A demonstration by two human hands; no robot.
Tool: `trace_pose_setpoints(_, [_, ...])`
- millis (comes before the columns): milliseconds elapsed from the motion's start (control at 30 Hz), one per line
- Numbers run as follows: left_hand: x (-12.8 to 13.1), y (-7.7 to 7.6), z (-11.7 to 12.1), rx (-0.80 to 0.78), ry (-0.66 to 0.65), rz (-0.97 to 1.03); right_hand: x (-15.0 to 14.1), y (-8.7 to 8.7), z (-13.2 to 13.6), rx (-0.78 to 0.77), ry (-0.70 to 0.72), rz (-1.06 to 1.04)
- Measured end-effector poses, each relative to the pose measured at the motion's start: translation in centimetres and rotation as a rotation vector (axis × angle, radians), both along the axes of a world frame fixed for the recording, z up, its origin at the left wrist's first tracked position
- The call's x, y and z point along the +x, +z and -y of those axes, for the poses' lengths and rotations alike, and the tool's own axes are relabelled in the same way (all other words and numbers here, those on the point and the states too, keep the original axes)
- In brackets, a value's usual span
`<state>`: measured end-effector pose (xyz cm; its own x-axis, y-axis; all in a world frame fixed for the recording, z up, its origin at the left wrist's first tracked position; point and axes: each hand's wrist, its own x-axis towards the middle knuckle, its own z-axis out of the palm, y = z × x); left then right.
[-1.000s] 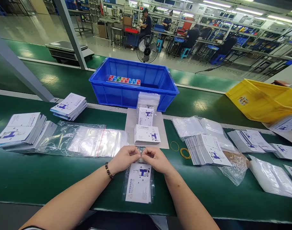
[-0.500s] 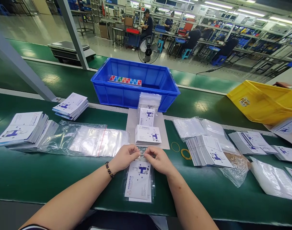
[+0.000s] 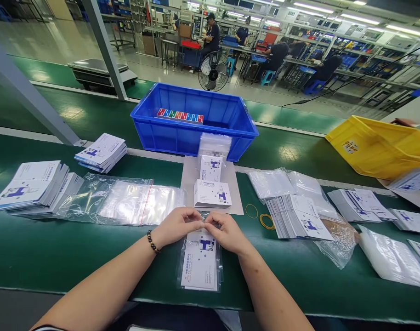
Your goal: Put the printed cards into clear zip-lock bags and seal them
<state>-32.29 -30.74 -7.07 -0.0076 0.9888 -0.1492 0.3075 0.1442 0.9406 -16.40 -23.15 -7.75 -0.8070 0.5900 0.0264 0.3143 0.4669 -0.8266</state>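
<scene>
A clear plastic bag (image 3: 179, 276) lies on the green bench in front of me, with a printed white booklet (image 3: 199, 269) inside. My left hand (image 3: 182, 223) pinches the bag's top edge between thumb and fingers. Right beside it, my right hand (image 3: 225, 230) pinches the same edge, and the two thumb tips meet. The fingers hide most of the bag's mouth. Just beyond my hands a stack of booklets (image 3: 212, 194) sits on a grey board (image 3: 238, 197), and filled bags (image 3: 215, 143) lean on the blue bin behind it.
The blue bin (image 3: 192, 138) stands beyond the board. Empty clear bags (image 3: 161, 202) and booklet stacks (image 3: 34, 184) lie to the left. Rubber bands (image 3: 267, 221), more booklets (image 3: 297, 218) and a yellow bin (image 3: 378, 147) are to the right. People work in the background.
My left hand has slid right along the bag's top edge, closing the small gap, so the thumbs now touch. The booklet sits straighter in the bag.
</scene>
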Motion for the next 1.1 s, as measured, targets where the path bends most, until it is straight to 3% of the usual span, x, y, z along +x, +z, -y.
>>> trace_pose_setpoints(100, [-1.7,0.8,0.1,0.056,0.119,-0.366,0.3,0.0,-0.4,0.079,-0.021,0.018])
trace_pose_setpoints(200, [-3.4,0.6,0.1,-0.126,0.185,-0.758,0.2,-0.4,-0.5,0.166,-0.141,-0.035])
trace_pose_setpoints(267, [-4.3,0.2,0.2,-0.263,0.128,-0.878,0.1,-0.7,-0.5,0.187,-0.204,-0.066])
trace_pose_setpoints(367, [-4.8,-0.1,0.2,-0.311,0.061,-0.928,-0.1,-0.9,-0.4,0.167,-0.233,-0.087])
trace_pose_setpoints(467, [-4.6,0.4,0.1,-0.252,0.099,-0.807,-0.5,-0.9,0.0,0.089,-0.228,-0.103])
trace_pose_setpoints(633, [-2.4,1.1,0.2,-0.128,0.096,-0.439,-1.2,-1.5,1.1,-0.230,-0.187,-0.128])
trace_pose_setpoints(700, [-1.2,0.9,0.3,-0.103,0.056,-0.412,-1.4,-2.0,1.4,-0.155,-0.194,-0.111])
trace_pose_setpoints(833, [0.4,-0.1,0.1,-0.063,0.053,-0.245,-1.5,-2.4,1.5,0.301,-0.194,-0.112])
trace_pose_setpoints(900, [0.7,-0.5,-0.1,-0.041,0.100,-0.089,-1.5,-2.2,1.6,0.431,-0.151,-0.132])
trace_pose_setpoints(1000, [0.8,-0.8,-0.3,-0.055,0.177,0.080,-1.6,-1.8,1.7,0.455,-0.125,-0.182])
trace_pose_setpoints(1100, [1.0,-0.9,-0.4,-0.071,0.225,0.157,-1.7,-1.3,1.8,0.360,-0.148,-0.187])
